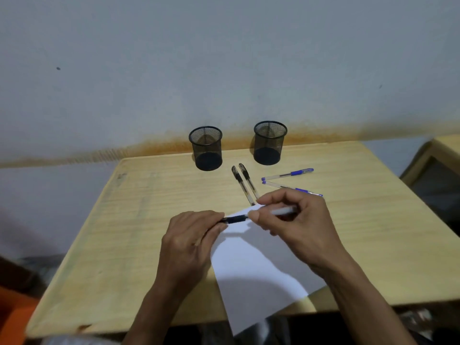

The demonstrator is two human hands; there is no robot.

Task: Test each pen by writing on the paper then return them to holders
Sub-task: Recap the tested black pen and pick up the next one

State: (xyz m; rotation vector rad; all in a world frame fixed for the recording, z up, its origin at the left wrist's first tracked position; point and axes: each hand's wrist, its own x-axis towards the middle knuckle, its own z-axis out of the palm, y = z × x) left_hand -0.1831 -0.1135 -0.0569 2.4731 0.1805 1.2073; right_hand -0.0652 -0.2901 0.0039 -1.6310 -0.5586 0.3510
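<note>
While hovering above the paper [251, 265], both pinching one pen [239, 218] held level: left hand [191, 241] on its dark end, right hand [293, 220] around the clear barrel, wrists angled inward.

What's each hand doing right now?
Left hand: closed on the dark end of the pen.
Right hand: closed on the same pen's clear barrel.

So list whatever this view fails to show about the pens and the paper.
Head view only:
- Held pen: tip and cap state hidden inside the left hand; middle covered by the right hand.
- Paper: near corner runs past the table edge; any marks too faint to tell.
- Black pens: lower ends behind the right hand.
</note>
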